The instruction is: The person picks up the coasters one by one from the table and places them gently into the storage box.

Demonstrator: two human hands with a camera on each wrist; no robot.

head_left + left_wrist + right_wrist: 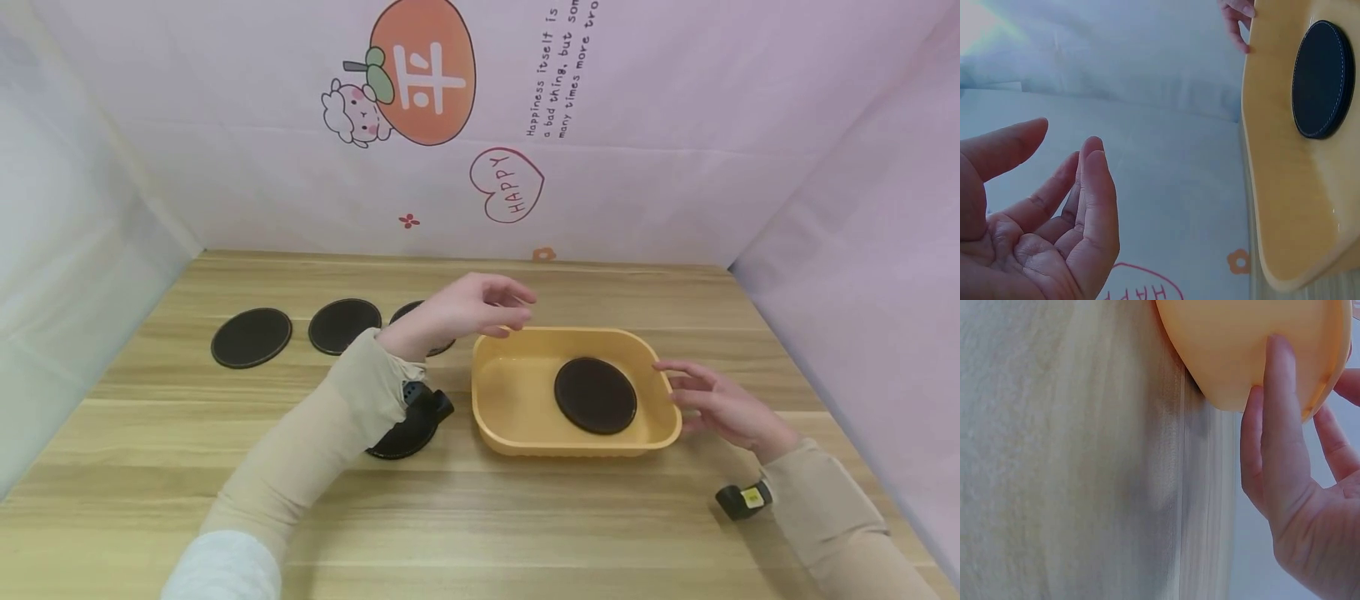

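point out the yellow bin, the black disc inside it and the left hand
Yellow bin (517, 400), head view, on its bare floor
Black disc (596, 396), head view, middle of its upper face
Left hand (472, 308), head view, middle of the hand

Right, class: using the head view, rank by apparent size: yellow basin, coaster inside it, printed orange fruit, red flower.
1. Yellow basin
2. Printed orange fruit
3. Coaster
4. Red flower

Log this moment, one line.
yellow basin: on wooden table, one stitched black coaster inside | left hand: raised, empty | right hand: touching basin rim | four black coasters: on table
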